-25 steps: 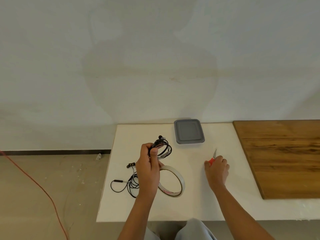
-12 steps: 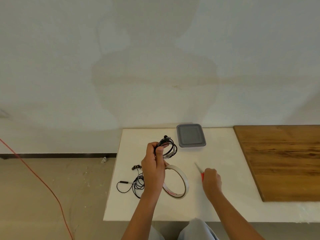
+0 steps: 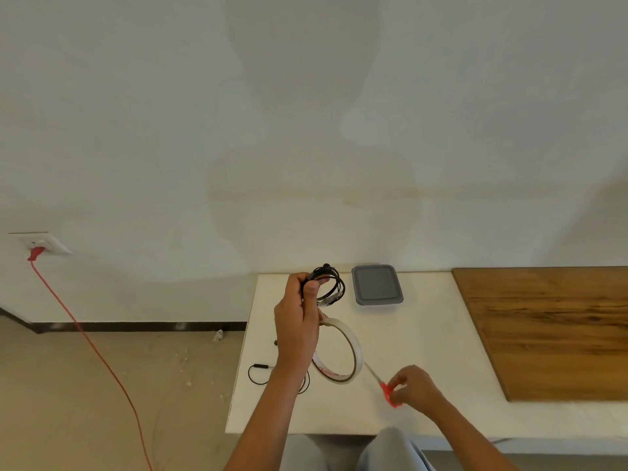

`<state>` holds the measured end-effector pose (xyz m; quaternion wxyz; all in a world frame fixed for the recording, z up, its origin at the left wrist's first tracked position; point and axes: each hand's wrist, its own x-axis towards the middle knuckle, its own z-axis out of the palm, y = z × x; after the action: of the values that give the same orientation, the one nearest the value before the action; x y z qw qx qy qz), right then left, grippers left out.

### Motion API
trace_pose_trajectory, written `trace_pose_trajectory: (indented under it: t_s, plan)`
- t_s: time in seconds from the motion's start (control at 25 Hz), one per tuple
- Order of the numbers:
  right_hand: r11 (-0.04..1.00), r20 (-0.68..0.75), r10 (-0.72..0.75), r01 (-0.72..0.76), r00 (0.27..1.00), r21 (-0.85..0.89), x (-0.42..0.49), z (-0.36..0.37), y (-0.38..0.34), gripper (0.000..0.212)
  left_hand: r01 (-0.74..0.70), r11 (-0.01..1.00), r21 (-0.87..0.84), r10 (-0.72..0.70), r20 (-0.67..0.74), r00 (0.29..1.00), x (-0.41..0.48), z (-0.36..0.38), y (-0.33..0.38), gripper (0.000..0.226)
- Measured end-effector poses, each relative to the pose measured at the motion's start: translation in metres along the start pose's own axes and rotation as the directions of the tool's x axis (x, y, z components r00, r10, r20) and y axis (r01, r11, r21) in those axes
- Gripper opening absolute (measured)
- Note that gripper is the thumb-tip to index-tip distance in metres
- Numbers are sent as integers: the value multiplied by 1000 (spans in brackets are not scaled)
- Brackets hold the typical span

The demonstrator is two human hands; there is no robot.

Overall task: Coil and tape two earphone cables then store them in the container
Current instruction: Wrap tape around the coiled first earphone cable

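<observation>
Above the white table, the left hand pinches the coiled black earphone cable near the lidded grey container, while the right hand grips red-handled scissors beside the tape roll.

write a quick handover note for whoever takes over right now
Left hand grips the coil above the table; the tape roll is just under that hand, whether held I cannot tell.
Right hand grips the scissors, blades toward the roll.
Second earphone lies loose on the table's left side. Container is shut, at the back.
Done: one cable coiled.
Left: tape it, coil and tape the second, open the container, store both.
</observation>
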<state>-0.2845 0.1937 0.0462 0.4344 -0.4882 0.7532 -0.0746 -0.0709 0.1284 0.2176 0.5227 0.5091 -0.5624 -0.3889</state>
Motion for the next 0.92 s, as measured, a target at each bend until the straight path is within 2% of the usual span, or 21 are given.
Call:
trace_pose_trajectory:
  t_s: [0.08,0.12,0.2,0.36,0.52,0.6,0.64,0.68,0.72,0.8,0.88,0.92]
  plan:
    - [999,208,39,-37,977,-10,-19,4,-5,19,-9,1000,-7,9,3,1000,-5,-4,8,19]
    - [997,252,50,-34,966,-67,-26,5,-9,19,-13,1000,-11,13,9,1000,-8,-5,11,19]
    - [970,279,97,-28,955,-241,-27,4,-16,13,-18,1000,-25,19,18,1000,-12,-5,17,18]
    - [836,270,190,-11,944,-549,-29,10,-39,27,-32,999,-17,32,14,999,-12,-7,25,17]
    - [826,185,-21,121,983,-551,-35,16,-42,23,-43,999,-29,44,15,999,-12,-10,31,20]
    - [892,119,-161,196,980,-407,-38,8,-38,11,-50,999,-20,50,18,999,-11,-14,33,21]
    - [952,74,-211,222,975,-210,-44,-1,-40,12,-52,999,-14,53,21,998,-10,-17,33,21]
    - [964,33,-265,265,964,18,-52,-13,-43,15,-53,999,-10,54,26,998,-9,-20,34,21]
    - [919,6,-330,319,944,231,-61,-27,-49,19,-55,998,-5,55,34,998,-8,-22,35,22]
    - [779,-11,-438,385,899,494,-81,-62,-67,28,-71,997,21,69,58,996,-7,-27,36,22]
    - [719,40,-535,430,844,546,-102,-97,-94,38,-90,995,48,86,90,992,-6,-30,36,20]
    - [725,91,-573,452,814,520,-109,-111,-106,39,-96,994,56,90,109,990,-5,-30,36,18]
